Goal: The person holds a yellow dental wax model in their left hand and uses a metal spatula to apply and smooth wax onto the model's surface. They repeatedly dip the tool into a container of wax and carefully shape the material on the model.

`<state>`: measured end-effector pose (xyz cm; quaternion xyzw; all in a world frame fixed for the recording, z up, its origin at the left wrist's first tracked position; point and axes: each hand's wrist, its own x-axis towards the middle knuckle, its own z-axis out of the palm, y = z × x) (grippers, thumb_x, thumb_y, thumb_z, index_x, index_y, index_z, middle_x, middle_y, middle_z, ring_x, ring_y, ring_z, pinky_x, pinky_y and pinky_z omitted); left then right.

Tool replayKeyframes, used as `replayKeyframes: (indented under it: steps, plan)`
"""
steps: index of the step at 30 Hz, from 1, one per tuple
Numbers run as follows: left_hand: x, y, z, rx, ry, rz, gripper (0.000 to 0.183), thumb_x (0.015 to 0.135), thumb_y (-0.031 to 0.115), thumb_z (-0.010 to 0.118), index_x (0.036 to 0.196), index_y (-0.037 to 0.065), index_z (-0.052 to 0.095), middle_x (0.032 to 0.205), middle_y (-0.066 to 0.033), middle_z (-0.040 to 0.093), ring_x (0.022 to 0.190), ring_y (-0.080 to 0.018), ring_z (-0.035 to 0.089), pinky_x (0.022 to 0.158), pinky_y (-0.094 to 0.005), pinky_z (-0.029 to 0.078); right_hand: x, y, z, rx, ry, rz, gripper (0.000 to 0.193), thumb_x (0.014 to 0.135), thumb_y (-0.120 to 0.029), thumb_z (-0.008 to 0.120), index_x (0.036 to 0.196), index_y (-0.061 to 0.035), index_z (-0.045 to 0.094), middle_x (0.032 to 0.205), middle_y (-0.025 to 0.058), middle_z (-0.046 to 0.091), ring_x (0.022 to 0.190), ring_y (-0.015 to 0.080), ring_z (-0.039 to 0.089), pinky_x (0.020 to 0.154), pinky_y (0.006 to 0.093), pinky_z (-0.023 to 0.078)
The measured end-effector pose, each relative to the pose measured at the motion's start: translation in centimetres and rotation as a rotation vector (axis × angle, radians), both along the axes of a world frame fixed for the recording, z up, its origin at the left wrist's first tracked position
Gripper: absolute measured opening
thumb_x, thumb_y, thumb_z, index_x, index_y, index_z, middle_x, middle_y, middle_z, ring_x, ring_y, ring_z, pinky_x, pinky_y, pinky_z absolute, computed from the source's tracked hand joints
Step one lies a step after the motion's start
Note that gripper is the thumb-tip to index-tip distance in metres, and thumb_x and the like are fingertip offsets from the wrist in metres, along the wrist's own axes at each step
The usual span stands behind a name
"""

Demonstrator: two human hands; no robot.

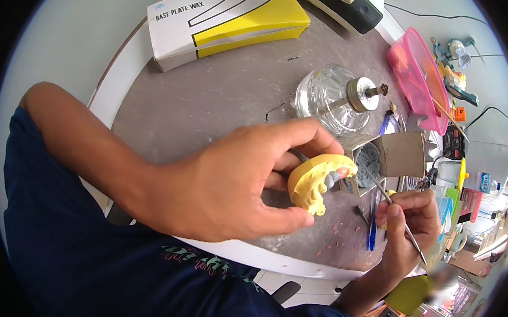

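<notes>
My left hand grips a yellow dental stone cast with pale teeth and a pink wax patch on its upper edge, held just above the grey tabletop. My right hand pinches a thin metal carving instrument, its tip pointing up toward the cast and its tail sticking out below the hand. The tip sits a short way right of the cast, not touching it.
A glass spirit lamp stands behind the cast. A white and yellow cardboard box lies at the back. A pink plastic tray sits right; a small open carton, a blue pen and pink wax crumbs lie nearby.
</notes>
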<state>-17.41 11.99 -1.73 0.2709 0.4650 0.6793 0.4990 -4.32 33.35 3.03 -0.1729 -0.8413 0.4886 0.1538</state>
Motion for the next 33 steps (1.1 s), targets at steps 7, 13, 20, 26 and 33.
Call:
replayKeyframes:
  steps: [7, 13, 20, 26, 33]
  plan:
    - [-0.1, 0.1, -0.3, 0.031, 0.113, 0.064, 0.063, 0.076, 0.003, 0.07, 0.13, 0.002, 0.037, 0.127, -0.0105, 0.047, 0.118, -0.0176, 0.049, 0.1, -0.0321, 0.041, -0.4, 0.0, 0.1, 0.025, -0.064, -0.002, 0.021, 0.079, -0.006, 0.071, 0.08, 0.0021, 0.052, 0.073, 0.0119, 0.062, 0.061, 0.0125, 0.06, 0.056, 0.0213, 0.048]
    - [-0.2, 0.0, 0.0, -0.007, 0.16, 0.073, 0.064, 0.075, 0.005, 0.073, 0.129, 0.003, 0.038, 0.127, -0.0099, 0.048, 0.117, -0.0174, 0.049, 0.099, -0.0336, 0.042, -0.4, -0.1, -0.2, -0.014, -0.019, -0.005, 0.021, 0.078, -0.006, 0.071, 0.08, 0.0026, 0.052, 0.074, 0.0125, 0.061, 0.061, 0.0128, 0.06, 0.056, 0.0216, 0.048]
    - [-0.4, 0.1, 0.7, -0.012, 0.152, 0.08, 0.066, 0.075, 0.001, 0.072, 0.132, 0.003, 0.039, 0.127, -0.0107, 0.049, 0.113, -0.0175, 0.053, 0.09, -0.0312, 0.05, 0.2, 0.0, 0.5, 0.03, -0.028, -0.026, 0.018, 0.077, -0.001, 0.07, 0.081, 0.0033, 0.054, 0.074, 0.0105, 0.06, 0.062, 0.0119, 0.06, 0.057, 0.0208, 0.048]
    - [-0.3, 0.1, -0.1, 0.008, 0.139, 0.085, 0.07, 0.076, 0.001, 0.071, 0.136, 0.003, 0.036, 0.13, -0.0128, 0.047, 0.116, -0.0193, 0.051, 0.094, -0.0341, 0.048, -0.3, 0.0, 0.4, 0.078, -0.102, -0.002, 0.015, 0.076, 0.001, 0.07, 0.081, 0.0035, 0.055, 0.076, 0.0098, 0.061, 0.064, 0.0116, 0.061, 0.059, 0.0204, 0.049]
    - [-0.2, -0.3, 0.3, -0.012, 0.127, 0.065, 0.056, 0.086, -0.001, 0.054, 0.138, 0.001, 0.033, 0.128, -0.0126, 0.048, 0.114, -0.0172, 0.05, 0.095, -0.0313, 0.045, -0.5, -0.2, 0.5, -0.001, -0.063, -0.013, 0.017, 0.077, 0.0, 0.069, 0.082, 0.0037, 0.054, 0.076, 0.0125, 0.062, 0.064, 0.0127, 0.062, 0.058, 0.0211, 0.049]
